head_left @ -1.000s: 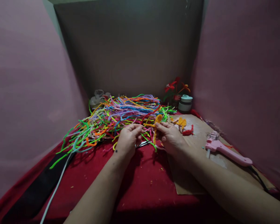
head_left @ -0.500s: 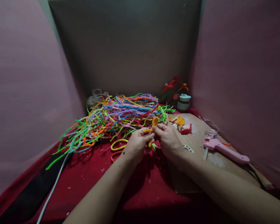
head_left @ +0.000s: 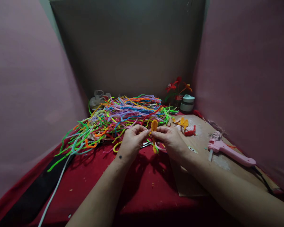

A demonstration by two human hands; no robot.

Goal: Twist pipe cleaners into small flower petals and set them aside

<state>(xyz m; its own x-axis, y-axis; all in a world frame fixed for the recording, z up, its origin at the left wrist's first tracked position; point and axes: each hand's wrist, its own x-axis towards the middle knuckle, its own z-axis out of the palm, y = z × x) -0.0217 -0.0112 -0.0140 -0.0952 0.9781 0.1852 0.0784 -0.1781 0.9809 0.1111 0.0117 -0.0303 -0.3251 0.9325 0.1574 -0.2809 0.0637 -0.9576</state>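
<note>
An orange fuzzy piece [head_left: 154,125], looped at its top and hanging down below the fingers, is held upright between both hands. My left hand [head_left: 133,139] pinches it from the left near its middle. From the right, my right hand [head_left: 169,138] grips it between thumb and fingers. Metal scissor blades [head_left: 146,144] lie just below the fingers, and a yellow scissor handle [head_left: 117,147] shows left of my left wrist.
Behind the hands spreads a heap of colourful pipe cleaners [head_left: 132,110]. On the right, a cardboard sheet [head_left: 201,126] bears a pink glue gun [head_left: 232,153], orange pieces [head_left: 183,122] and a red piece [head_left: 190,131]. A lidded jar [head_left: 187,103] and red flowers [head_left: 172,87] stand behind.
My left hand has shifted left, and its fingers now pinch the orange piece at its middle. The piece has turned more upright, and the scissor blades have come into view.
</note>
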